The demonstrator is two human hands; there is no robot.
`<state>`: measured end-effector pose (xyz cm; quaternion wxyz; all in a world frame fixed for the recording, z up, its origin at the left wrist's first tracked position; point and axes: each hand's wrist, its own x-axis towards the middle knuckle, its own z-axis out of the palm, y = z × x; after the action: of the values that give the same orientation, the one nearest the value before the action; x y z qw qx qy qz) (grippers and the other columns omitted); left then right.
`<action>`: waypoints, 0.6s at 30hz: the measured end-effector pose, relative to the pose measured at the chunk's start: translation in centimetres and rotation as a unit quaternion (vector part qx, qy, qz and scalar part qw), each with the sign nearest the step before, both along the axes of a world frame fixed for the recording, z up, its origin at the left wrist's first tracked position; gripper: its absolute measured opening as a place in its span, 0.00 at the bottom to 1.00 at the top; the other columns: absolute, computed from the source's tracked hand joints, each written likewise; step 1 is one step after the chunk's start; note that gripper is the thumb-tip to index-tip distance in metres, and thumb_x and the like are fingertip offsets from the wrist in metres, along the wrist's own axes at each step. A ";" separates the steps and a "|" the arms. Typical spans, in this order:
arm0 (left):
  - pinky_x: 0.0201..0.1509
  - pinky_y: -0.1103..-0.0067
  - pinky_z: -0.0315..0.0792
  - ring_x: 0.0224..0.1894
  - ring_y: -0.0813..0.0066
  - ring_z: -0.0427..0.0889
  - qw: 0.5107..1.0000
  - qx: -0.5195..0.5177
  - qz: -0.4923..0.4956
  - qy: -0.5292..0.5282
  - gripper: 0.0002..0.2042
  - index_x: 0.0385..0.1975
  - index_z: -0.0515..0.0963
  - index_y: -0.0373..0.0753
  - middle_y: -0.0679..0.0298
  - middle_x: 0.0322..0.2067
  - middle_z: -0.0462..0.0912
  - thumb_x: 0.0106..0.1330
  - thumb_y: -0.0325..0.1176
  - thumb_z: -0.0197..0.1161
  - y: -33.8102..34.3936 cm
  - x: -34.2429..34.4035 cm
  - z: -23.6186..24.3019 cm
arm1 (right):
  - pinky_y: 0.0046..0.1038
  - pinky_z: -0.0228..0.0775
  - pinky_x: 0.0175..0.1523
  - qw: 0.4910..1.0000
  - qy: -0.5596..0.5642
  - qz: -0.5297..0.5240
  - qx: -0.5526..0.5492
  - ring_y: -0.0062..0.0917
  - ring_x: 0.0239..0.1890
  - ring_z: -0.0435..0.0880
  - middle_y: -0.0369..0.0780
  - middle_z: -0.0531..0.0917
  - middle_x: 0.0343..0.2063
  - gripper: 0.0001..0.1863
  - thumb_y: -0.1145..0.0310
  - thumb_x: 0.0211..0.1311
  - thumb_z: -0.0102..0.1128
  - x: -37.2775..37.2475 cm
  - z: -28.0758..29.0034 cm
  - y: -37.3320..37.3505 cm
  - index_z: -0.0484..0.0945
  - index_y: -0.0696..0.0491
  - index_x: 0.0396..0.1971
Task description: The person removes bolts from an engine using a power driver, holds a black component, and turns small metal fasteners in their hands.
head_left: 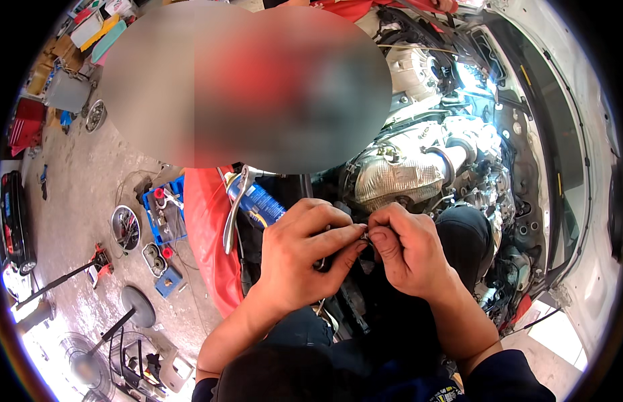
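Note:
My left hand (306,249) and my right hand (406,249) meet at the middle of the view, in front of the engine bay. Thumb and forefinger of each are pinched on a small shiny metal piece (365,234) between them; its kind is too small to make out. Just left of my left hand lies a blue spray can (258,201), tilted. A ratchet wrench (235,218) with a silver handle rests beside the can. Beyond my right hand sits a silver heat shield (398,179) on the engine.
A red fender cover (207,234) drapes over the car's left edge. On the floor are a blue tool case (165,208), a bowl of parts (126,228) and a standing fan (87,368). The open hood (593,201) rises at right. A large blurred patch hides the upper middle.

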<state>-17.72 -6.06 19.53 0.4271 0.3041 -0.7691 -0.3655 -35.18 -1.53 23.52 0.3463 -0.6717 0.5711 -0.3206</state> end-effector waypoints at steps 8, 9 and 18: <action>0.32 0.76 0.75 0.34 0.65 0.79 0.997 -0.063 0.023 -0.034 0.13 0.32 0.82 0.42 0.69 0.29 0.79 0.43 0.26 0.71 -0.3 0.2 0.3 | 0.24 0.64 0.23 0.985 -0.107 -0.017 0.135 0.27 0.15 0.73 0.41 0.72 0.14 0.07 0.71 0.62 0.55 -0.3 0.5 0.1 0.73 0.59 0.27; 0.32 0.76 0.75 0.34 0.65 0.79 0.998 -0.054 0.018 -0.022 0.13 0.32 0.82 0.42 0.69 0.29 0.79 0.43 0.26 0.71 -0.3 0.2 0.3 | 0.23 0.65 0.24 0.983 -0.129 -0.020 0.130 0.25 0.15 0.72 0.40 0.72 0.14 0.07 0.71 0.62 0.56 -0.2 0.6 0.0 0.73 0.60 0.27; 0.32 0.76 0.74 0.33 0.65 0.79 0.999 -0.031 0.016 -0.021 0.12 0.31 0.82 0.41 0.69 0.28 0.79 0.44 0.25 0.70 -0.3 0.1 -0.1 | 0.24 0.68 0.26 0.994 -0.043 0.040 0.094 0.28 0.19 0.78 0.43 0.76 0.19 0.07 0.73 0.58 0.58 -1.0 -0.1 -0.2 0.73 0.60 0.32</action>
<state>-17.61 -6.40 19.42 0.4259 0.3105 -0.7838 -0.3284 -36.21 -1.77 23.43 0.4447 -0.6440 0.5563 -0.2795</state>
